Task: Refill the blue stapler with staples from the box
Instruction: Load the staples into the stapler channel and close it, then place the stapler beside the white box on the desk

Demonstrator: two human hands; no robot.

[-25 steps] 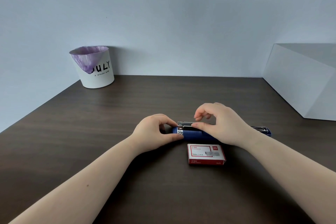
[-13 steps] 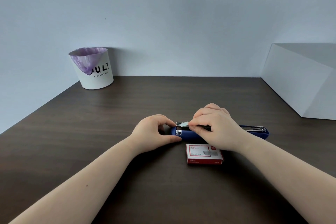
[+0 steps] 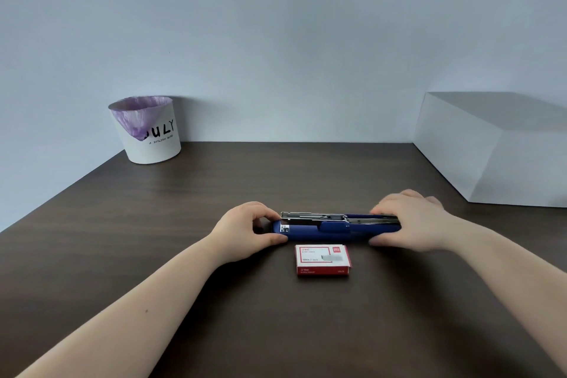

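The blue stapler [image 3: 325, 228] lies flat and unfolded across the dark table, its metal staple channel facing up. My left hand [image 3: 245, 228] grips its left end between thumb and fingers. My right hand [image 3: 411, 222] is closed over its right end, hiding that end. A red and white staple box [image 3: 322, 259] lies closed on the table just in front of the stapler, between my two forearms, touched by neither hand.
A white bin [image 3: 148, 132] with a purple liner stands at the back left against the wall. A large white box [image 3: 491, 147] sits at the back right. The dark wooden table [image 3: 306, 178] stretches between them.
My right hand has slid from the stapler's left part along to its right end, uncovering the metal channel. My left hand has stayed on the left end.
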